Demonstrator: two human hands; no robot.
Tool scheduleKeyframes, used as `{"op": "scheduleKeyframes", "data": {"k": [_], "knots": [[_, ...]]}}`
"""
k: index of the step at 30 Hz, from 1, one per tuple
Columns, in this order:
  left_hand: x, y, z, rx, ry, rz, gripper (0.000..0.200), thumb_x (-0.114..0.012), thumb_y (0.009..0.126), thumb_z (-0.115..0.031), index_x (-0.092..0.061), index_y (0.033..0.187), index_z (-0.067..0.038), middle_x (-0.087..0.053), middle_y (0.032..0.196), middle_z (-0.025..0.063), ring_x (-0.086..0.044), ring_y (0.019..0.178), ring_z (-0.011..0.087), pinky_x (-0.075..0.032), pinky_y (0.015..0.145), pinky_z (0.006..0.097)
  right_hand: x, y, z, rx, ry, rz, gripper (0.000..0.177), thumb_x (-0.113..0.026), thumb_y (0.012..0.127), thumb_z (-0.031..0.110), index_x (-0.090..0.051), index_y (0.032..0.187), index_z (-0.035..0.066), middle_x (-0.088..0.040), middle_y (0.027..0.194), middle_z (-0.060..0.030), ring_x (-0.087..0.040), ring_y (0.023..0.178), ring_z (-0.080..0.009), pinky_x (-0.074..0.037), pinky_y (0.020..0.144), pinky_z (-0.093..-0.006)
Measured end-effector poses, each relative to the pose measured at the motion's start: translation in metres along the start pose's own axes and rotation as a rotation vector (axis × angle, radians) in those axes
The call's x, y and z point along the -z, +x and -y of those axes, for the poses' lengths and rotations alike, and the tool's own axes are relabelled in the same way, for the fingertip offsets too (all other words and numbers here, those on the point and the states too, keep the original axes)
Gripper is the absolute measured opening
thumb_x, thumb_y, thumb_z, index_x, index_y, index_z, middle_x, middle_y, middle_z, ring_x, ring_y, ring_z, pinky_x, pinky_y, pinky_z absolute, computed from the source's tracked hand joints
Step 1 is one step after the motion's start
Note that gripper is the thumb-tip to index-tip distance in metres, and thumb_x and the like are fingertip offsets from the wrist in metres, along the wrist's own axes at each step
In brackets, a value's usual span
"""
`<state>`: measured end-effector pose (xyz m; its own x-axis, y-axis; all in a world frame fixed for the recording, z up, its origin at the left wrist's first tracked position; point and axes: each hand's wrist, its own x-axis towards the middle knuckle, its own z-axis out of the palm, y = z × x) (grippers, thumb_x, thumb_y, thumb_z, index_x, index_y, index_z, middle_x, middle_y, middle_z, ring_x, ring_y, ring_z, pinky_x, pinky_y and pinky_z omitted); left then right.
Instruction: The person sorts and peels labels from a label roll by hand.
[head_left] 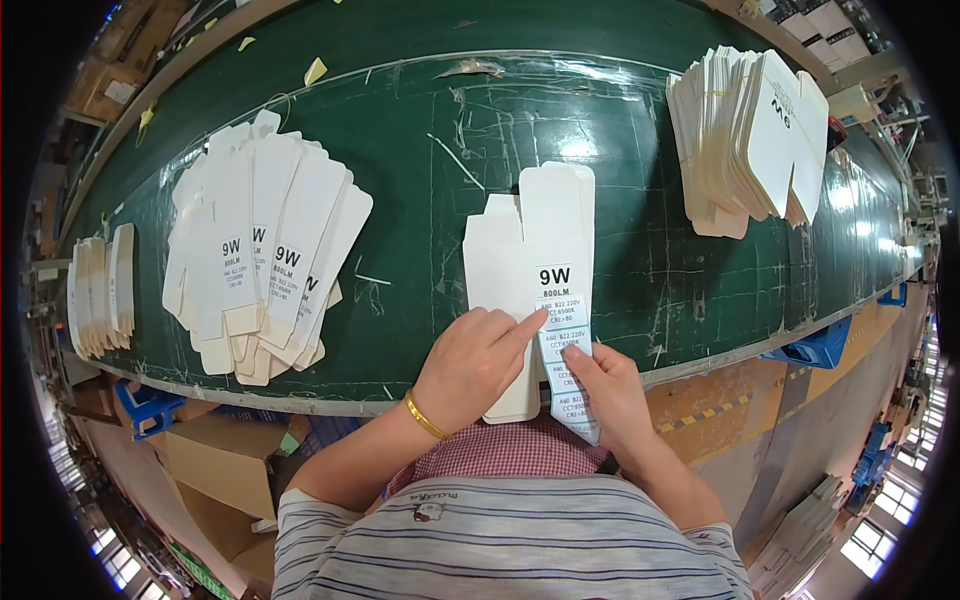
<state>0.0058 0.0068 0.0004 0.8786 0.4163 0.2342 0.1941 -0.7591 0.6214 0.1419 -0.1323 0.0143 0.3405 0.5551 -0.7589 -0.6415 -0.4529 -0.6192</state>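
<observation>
A flat white 9W carton (500, 270) lies in front of me at the table's near edge. My right hand (612, 388) is closed around a strip of printed sticker labels (570, 376), thumb on top. The strip's upper end, a label reading A60 B22 220V (566, 311), lies over the carton below the "800LM" print. My left hand (478, 358) rests across the carton's lower part, with curled fingers and the index fingertip at that label's left edge. Its thumb is hidden, as is the underside of the strip.
A fanned pile of 9W cartons (255, 250) lies to the left, and a smaller stack (100, 292) sits farther left. A tall banded stack (755, 140) stands at the right on the green tabletop (420, 130). An open cardboard box (222, 470) is below at left.
</observation>
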Motion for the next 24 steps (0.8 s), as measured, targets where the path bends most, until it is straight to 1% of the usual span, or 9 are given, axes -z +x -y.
{"op": "scheduleKeyframes", "data": {"k": [3,9,12,15,18,24], "knots": [[-0.0038,0.0002,0.0022,-0.041,-0.011,-0.039,0.041,-0.063,0.077,0.000,-0.063,0.118,0.000,-0.051,0.078,0.0068,-0.050,0.070,0.0226,-0.045,0.064,0.0338,-0.0013,-0.0010,0.0009,0.011,0.003,0.002,0.025,-0.059,0.097,0.018,-0.064,0.106,-0.005,-0.066,0.086,-0.0033,-0.057,0.069,-0.0046,-0.047,0.059,-0.0207],[-0.0017,0.0014,0.0004,-0.037,-0.026,-0.023,0.043,-0.061,0.078,0.002,-0.061,0.120,0.001,-0.052,0.079,0.0081,-0.051,0.071,0.0237,-0.045,0.065,0.0348,-0.0003,-0.0008,-0.0011,0.029,0.019,0.012,0.026,-0.058,0.097,0.018,-0.064,0.107,-0.005,-0.067,0.088,-0.0038,-0.058,0.071,-0.0049,-0.048,0.060,-0.0208],[-0.0011,-0.0006,0.0012,-0.006,-0.092,-0.045,0.044,-0.061,0.078,0.003,-0.060,0.121,0.001,-0.053,0.080,0.0086,-0.052,0.073,0.0242,-0.046,0.067,0.0357,-0.0008,-0.0028,0.0002,0.044,0.020,0.016,0.026,-0.059,0.097,0.018,-0.064,0.108,-0.005,-0.067,0.089,-0.0041,-0.058,0.072,-0.0051,-0.049,0.061,-0.0211],[0.0031,-0.0010,-0.0010,0.037,-0.076,-0.021,0.042,-0.065,0.078,0.003,-0.064,0.120,-0.002,-0.060,0.085,0.0090,-0.057,0.074,0.0232,-0.049,0.068,0.0340,-0.0010,-0.0025,0.0006,0.038,0.025,0.022,0.027,-0.059,0.097,0.019,-0.063,0.109,-0.005,-0.067,0.089,-0.0045,-0.059,0.072,-0.0053,-0.049,0.062,-0.0213],[0.0005,-0.0008,0.0020,-0.022,-0.086,-0.042,0.045,-0.061,0.077,0.003,-0.060,0.122,0.001,-0.054,0.081,0.0088,-0.053,0.074,0.0243,-0.046,0.068,0.0353,-0.0005,-0.0011,0.0004,0.028,0.026,0.022,0.027,-0.059,0.097,0.019,-0.063,0.110,-0.005,-0.067,0.090,-0.0048,-0.059,0.073,-0.0054,-0.049,0.062,-0.0214],[-0.0005,-0.0003,0.0018,-0.007,-0.072,-0.024,0.045,-0.062,0.077,0.002,-0.061,0.122,-0.001,-0.054,0.082,0.0087,-0.053,0.075,0.0242,-0.047,0.068,0.0348,-0.0007,-0.0001,-0.0001,0.019,0.025,0.016,0.028,-0.058,0.098,0.019,-0.063,0.110,-0.005,-0.067,0.090,-0.0049,-0.059,0.072,-0.0056,-0.049,0.062,-0.0216]]}}
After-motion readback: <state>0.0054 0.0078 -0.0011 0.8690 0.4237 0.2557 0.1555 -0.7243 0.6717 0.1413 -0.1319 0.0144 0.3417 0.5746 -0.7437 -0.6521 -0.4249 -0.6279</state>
